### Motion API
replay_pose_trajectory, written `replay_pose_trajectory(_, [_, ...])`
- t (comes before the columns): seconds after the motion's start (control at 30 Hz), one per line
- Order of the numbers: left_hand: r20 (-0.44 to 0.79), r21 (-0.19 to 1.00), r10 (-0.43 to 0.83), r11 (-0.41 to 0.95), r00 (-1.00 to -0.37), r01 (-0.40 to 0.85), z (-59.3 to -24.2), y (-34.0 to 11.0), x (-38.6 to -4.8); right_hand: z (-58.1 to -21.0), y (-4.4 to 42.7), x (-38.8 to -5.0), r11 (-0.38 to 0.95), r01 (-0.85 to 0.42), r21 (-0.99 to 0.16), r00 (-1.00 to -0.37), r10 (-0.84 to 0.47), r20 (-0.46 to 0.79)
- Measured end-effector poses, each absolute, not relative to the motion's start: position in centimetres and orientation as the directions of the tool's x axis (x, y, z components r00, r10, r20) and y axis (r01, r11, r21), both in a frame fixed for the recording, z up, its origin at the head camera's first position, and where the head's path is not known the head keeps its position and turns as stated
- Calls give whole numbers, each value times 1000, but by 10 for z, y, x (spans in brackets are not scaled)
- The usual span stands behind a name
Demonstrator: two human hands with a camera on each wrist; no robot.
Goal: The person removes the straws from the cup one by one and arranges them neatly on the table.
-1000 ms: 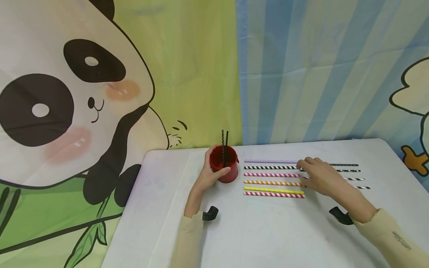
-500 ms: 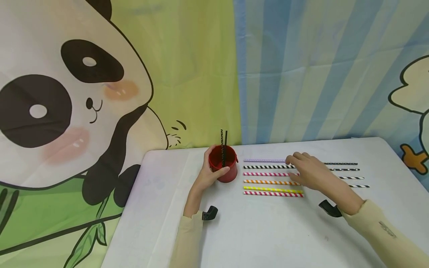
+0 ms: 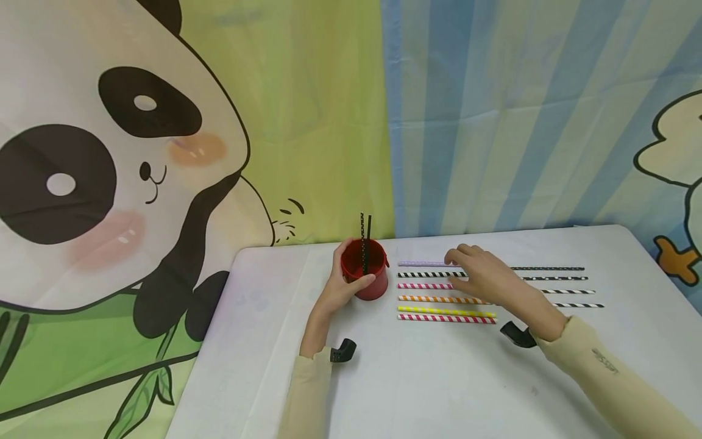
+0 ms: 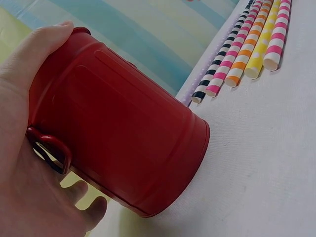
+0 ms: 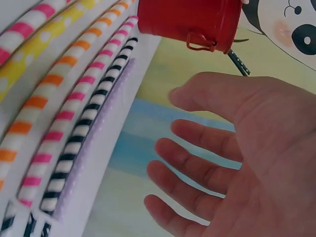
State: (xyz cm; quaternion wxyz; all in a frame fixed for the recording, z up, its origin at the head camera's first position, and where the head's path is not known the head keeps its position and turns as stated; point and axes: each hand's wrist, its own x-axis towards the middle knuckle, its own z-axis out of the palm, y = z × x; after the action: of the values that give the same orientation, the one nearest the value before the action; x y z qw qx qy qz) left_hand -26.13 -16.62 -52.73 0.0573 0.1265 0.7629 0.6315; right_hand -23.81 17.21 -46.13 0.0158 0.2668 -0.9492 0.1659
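Observation:
My left hand (image 3: pixel 339 288) grips a small red metal bucket (image 3: pixel 375 290) around its left side, thumb near the rim. Two dark paper straws (image 3: pixel 362 227) stand in the bucket, at least one dotted. The bucket's side and a wire handle loop (image 4: pixel 58 153) show in the left wrist view. Above the row of straws, my right hand (image 3: pixel 485 275) is held with spread, loosely bent fingers and nothing in them. Nearest to it lie a lavender straw (image 3: pixel 422 264), a black-and-white striped straw (image 3: pixel 430 275) and a pink striped straw (image 3: pixel 422 286), partly hidden beneath the hand in the head view.
Toward me lie an orange striped straw (image 3: pixel 439 299), a yellow dotted straw (image 3: pixel 439 310) and a pink-red striped straw (image 3: pixel 446 318). Several black patterned straws (image 3: pixel 570 291) extend farther right. A printed curtain (image 3: pixel 318 122) hangs behind the white table (image 3: pixel 428 378).
My right hand has moved left over the straws toward the bucket, uncovering more of the black patterned straws on the right. The left hand and bucket have stayed in place.

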Motion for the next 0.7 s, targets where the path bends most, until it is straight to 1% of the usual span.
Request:
replay_pose_trajectory(0.23, [92, 979, 261, 150, -961, 135, -529, -166, -261, -471, 154, -250, 747, -507, -431, -859, -483, 172])
replay_pose_trajectory(0.33, [93, 980, 262, 149, -960, 136, -529, -166, -261, -474, 146, -255, 710, -490, -506, -866, -464, 186])
replay_pose_trajectory(0.53, [88, 981, 265, 146, -960, 131, -527, -166, -261, -478, 123, -265, 624, -395, -674, -903, -400, 158])
replay_pose_trajectory(0.7, [83, 981, 259, 147, -962, 124, -526, -166, -260, -482, 103, -273, 506, -291, -812, -935, -330, 129])
